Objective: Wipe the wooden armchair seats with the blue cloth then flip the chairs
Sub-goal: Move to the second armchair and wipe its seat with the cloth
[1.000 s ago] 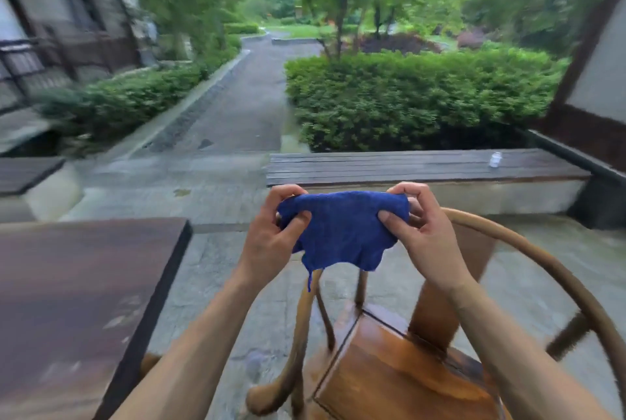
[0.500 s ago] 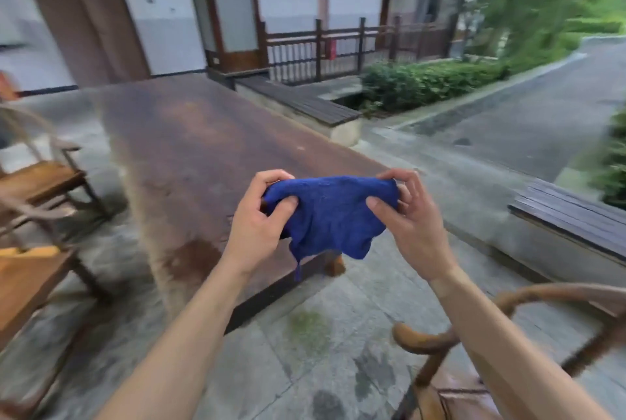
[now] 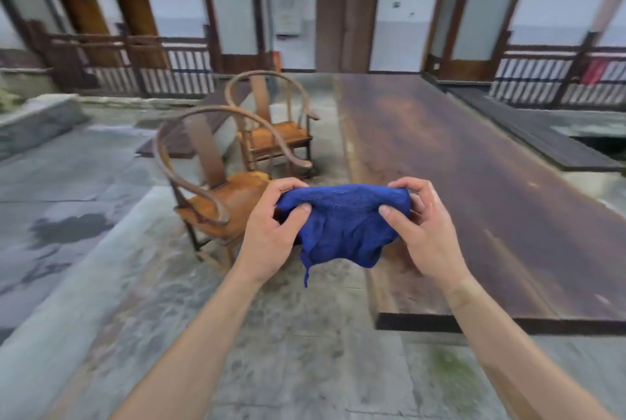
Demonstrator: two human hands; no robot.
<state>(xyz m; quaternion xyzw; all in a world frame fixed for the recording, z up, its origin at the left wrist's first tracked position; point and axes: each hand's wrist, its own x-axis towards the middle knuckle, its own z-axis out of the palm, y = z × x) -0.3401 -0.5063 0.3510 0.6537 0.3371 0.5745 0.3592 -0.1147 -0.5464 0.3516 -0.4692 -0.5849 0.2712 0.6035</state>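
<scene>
**Blue cloth stretched between both hands, two armchairs upright beyond**

Wet grey stone paving (image 3: 101, 284) fills the courtyard floor, with a white-walled building, brown doors (image 3: 347, 23) and a dark wooden railing (image 3: 135, 70) at the far side. On the right a long dark wooden bench (image 3: 474, 182) runs away from the camera, its near edge just beyond the person's right forearm.

Both bare arms reach forward at the middle of the view. The left hand (image 3: 271, 233) grips the left end of the blue cloth (image 3: 342, 223), thumb pressed on top and fingers (image 3: 288, 184) curled over the far edge. The right hand (image 3: 426, 226) holds the other end the same way, thumb on the near face and fingers curled behind. The cloth is pulled across between them in the air, its lower part sagging in loose folds with a thin strand dangling from the bottom left corner.

Behind the left hand stands the near wooden armchair (image 3: 210, 189), upright on its legs, with a curved horseshoe back rail and an orange-brown seat that looks wet. A second wooden armchair (image 3: 274, 121) of the same kind stands upright just behind it, close to the left edge of the bench. The cloth touches neither chair.
</scene>
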